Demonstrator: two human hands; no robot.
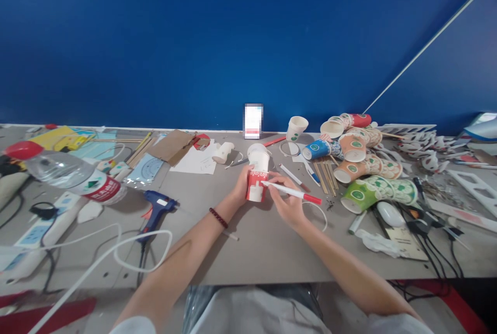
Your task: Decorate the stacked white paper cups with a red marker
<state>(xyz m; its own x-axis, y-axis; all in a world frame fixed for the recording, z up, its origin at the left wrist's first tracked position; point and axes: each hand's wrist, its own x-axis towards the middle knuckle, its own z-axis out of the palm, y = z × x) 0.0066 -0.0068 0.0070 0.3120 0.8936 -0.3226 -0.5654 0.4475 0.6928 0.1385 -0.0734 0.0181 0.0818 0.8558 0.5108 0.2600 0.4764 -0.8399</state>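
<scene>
- The red cup (pixel 256 189) is red with white shapes and loopy white marks near its top. It is upright, in the middle, just over the table (pixel 248 256) or on it — I cannot tell which.
- A white cup part (pixel 259 156) shows above it, and I cannot tell how the 2 fit.
- The left hand (pixel 242 188) has its fingers closed on the side of the red cup.
- The right hand (pixel 286 203) has its fingers pinched on 1 white pen (pixel 293 192) with a red end. Its tip is at the cup's front.
- I count 1 phone (pixel 253 120), 1 blue glue gun (pixel 156 212) and 1 big bottle (pixel 73 174).
- The bottle is clear, with a red cap, and lies tipped over. I cannot tell what is in it.
- 1 pale cup (pixel 297 129) stands open; 1 small cup (pixel 222 153) lies down.
- On the right are many cups — 1 blue cup (pixel 315 149), a green stack (pixel 378 191) and more, some tucked inside others.
</scene>
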